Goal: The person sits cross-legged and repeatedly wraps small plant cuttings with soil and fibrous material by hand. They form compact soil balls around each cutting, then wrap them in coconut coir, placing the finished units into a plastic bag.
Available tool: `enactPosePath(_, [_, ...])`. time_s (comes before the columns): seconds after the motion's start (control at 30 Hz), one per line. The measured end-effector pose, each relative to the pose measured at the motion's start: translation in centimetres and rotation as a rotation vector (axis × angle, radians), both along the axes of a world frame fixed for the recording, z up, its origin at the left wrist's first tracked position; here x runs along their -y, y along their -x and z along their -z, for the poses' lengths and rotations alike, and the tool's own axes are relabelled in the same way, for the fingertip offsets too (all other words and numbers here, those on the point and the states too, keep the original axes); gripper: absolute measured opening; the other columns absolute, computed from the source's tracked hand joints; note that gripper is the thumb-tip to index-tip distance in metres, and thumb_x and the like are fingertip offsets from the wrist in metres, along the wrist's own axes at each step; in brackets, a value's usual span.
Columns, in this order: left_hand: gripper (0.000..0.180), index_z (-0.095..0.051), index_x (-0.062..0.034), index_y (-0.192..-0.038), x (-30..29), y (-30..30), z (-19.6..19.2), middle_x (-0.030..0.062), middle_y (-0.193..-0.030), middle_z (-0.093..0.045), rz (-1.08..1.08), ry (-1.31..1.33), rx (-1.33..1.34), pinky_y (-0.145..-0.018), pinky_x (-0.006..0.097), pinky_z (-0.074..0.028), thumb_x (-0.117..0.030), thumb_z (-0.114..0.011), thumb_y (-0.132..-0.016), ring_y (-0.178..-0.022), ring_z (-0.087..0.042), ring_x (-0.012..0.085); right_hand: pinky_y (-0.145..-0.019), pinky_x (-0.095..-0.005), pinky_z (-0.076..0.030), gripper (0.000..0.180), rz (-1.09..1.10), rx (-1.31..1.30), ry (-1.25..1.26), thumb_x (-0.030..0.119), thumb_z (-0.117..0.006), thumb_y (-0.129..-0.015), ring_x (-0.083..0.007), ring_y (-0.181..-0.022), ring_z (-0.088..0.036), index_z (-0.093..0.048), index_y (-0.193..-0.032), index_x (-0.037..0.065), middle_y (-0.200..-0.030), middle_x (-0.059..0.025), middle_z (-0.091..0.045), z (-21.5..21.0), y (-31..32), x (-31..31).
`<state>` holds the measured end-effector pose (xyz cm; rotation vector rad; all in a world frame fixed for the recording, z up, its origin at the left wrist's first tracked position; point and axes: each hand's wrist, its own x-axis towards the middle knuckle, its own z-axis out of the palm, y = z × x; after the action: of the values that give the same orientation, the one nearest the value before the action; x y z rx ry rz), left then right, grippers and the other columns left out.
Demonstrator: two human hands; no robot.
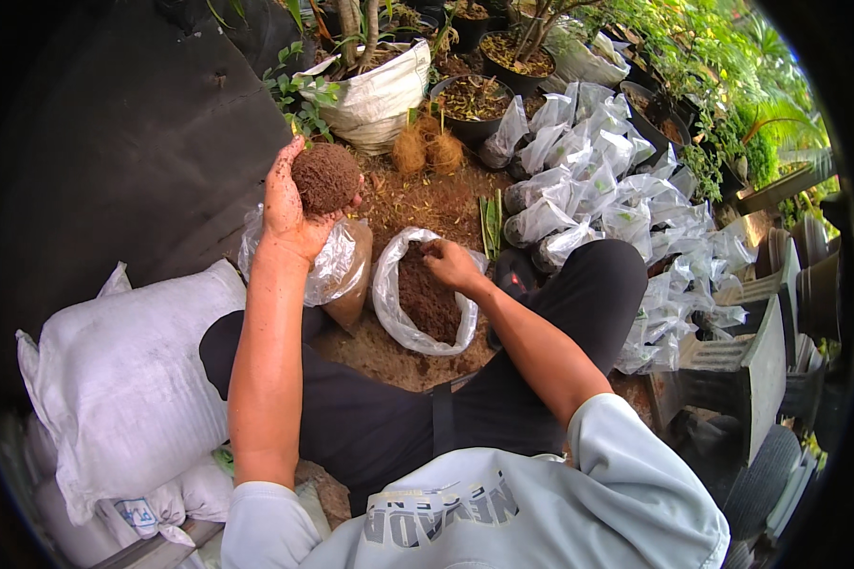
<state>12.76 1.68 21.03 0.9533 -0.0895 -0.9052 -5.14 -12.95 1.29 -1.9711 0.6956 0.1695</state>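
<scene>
My left hand (289, 204) is raised at the upper left, its fingers wrapped round a ball of brown, crumbly soil (326, 178). Low in front of me stands a clear plastic bag (386, 302), its mouth spread wide and dark brown loose soil (427, 302) inside. My right hand (454, 266) reaches over that bag's right rim. Its fingers are curled in at the soil, and whatever they pinch is hidden. Beside the bag, under my left hand, sits another clear plastic bag (349, 270) with brown material in it.
Many clear-plastic-wrapped plant bags (579, 180) crowd the right. Potted plants (474, 100) and a white sack planter (380, 95) line the back, with fibrous brown husks (425, 150) before them. Stuffed white sacks (133, 370) lie left, below a dark sheet (133, 123). Stacked pots (807, 284) stand far right.
</scene>
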Motion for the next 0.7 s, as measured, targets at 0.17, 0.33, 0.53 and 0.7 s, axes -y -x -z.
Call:
enactPosePath(0.17, [0.044, -0.063, -0.0053, -0.105, -1.4, -1.7, -1.8, 0.0149, -0.092, -0.069, -0.02, -0.081, -0.001, -0.066, 0.042, -0.056, -0.048, -0.055, -0.094, -0.081, -0.069, 0.0306, -0.095, -0.0443, -0.051, 0.038, -0.376, -0.172, 0.16, 0.02, -0.06, -0.082, -0.0392, -0.107, -0.066, -0.069, -0.115, 0.002, -0.111, -0.0275, -0.068, 5.1, 1.9, -1.6])
enactPosePath(0.33, [0.041, -0.061, -0.0073, -0.105, -2.5, 0.2, 0.6, 0.0151, -0.093, -0.068, -0.158, 0.057, -0.127, -0.065, 0.046, -0.055, -0.046, -0.055, -0.094, -0.084, -0.069, 0.0325, -0.099, -0.0452, -0.048, 0.041, -0.041, -0.254, -0.163, 0.022, -0.063, -0.083, -0.0398, -0.112, -0.063, -0.067, -0.118, 0.002, -0.114, -0.0263, -0.068, 9.2, -0.2, -1.9])
enactPosePath(0.53, [0.038, -0.061, -0.0124, -0.108, -2.1, 0.2, 2.0, 0.0103, -0.094, -0.069, -0.24, 0.061, -0.258, -0.067, 0.048, -0.055, -0.046, -0.058, -0.091, -0.083, -0.069, 0.0285, -0.112, -0.0508, -0.036, 0.065, -0.003, -0.195, 0.185, 0.038, -0.06, -0.09, -0.0499, -0.133, -0.042, -0.044, -0.146, 0.01, -0.148, -0.0291, -0.039, 13.8, -2.8, -5.9])
enactPosePath(0.7, [0.038, -0.062, -0.0146, -0.108, -2.0, -0.4, 2.0, 0.0096, -0.097, -0.069, -0.262, 0.118, -0.282, -0.073, 0.049, -0.055, -0.048, -0.059, -0.089, -0.086, -0.068, 0.029, -0.107, -0.053, -0.04, 0.055, -0.563, -0.25, 0.323, 0.043, -0.061, -0.089, -0.049, -0.125, -0.048, -0.053, -0.134, 0.012, -0.14, -0.0244, -0.045, 11.9, 0.1, -7.2])
